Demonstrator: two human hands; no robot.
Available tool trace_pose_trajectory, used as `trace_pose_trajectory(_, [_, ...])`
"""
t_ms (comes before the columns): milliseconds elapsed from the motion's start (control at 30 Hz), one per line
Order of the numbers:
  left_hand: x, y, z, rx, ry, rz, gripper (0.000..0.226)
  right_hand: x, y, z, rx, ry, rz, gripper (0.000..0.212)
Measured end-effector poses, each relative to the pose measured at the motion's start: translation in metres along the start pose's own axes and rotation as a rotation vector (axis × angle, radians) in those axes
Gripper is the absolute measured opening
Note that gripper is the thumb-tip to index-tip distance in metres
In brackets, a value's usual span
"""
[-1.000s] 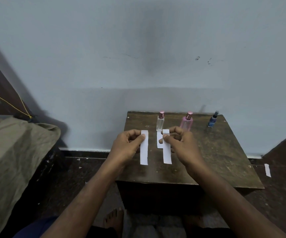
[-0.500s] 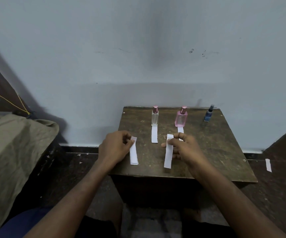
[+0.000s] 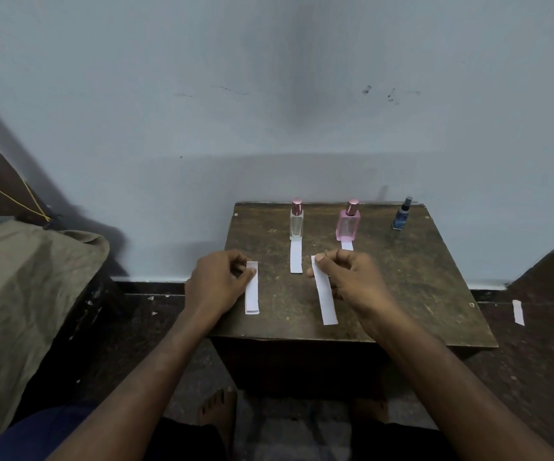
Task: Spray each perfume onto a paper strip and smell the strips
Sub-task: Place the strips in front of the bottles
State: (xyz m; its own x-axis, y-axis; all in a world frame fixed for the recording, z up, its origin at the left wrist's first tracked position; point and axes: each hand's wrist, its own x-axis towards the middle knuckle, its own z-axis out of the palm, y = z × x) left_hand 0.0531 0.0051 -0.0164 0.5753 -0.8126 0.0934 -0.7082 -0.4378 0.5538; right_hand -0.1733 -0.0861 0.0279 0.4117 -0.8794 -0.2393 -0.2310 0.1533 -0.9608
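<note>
Your right hand pinches a long white paper strip near its top end, thumb in front and fingers curled behind; the strip runs from the far end toward you, its near end tipped slightly to your right, above the wooden table. Your left hand grips a short stack of strips at the top, their long axis pointing almost straight at you, lower edges fanned a little. Both forearms reach in from below, wrists level, knuckles up. Along the back edge stand three bottles upright: a clear perfume bottle, a pink perfume bottle and a small blue spray bottle. One strip lies flat before the clear bottle, another peeks out before the pink one. No label is readable. A stray strip lies on the floor to the right.
</note>
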Motion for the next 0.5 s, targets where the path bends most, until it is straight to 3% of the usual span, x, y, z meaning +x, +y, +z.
trace_pose_trajectory(200, [-0.007,0.007,0.0,0.045,0.088,0.075,0.03,0.002,0.001,0.0,-0.053,0.048,-0.032,0.027])
trace_pose_trajectory(333, [-0.015,0.034,-0.005,-0.011,0.114,0.164,0.019,0.004,0.002,0.0,-0.042,0.065,-0.027,0.03])
trace_pose_trajectory(433, [-0.027,0.061,-0.002,-0.146,0.009,0.202,0.02,0.006,0.003,0.001,-0.024,0.095,-0.071,0.035])
trace_pose_trajectory(500, [-0.038,0.079,0.002,-0.285,-0.165,0.172,0.032,0.005,0.004,0.0,-0.004,0.112,-0.097,0.035])
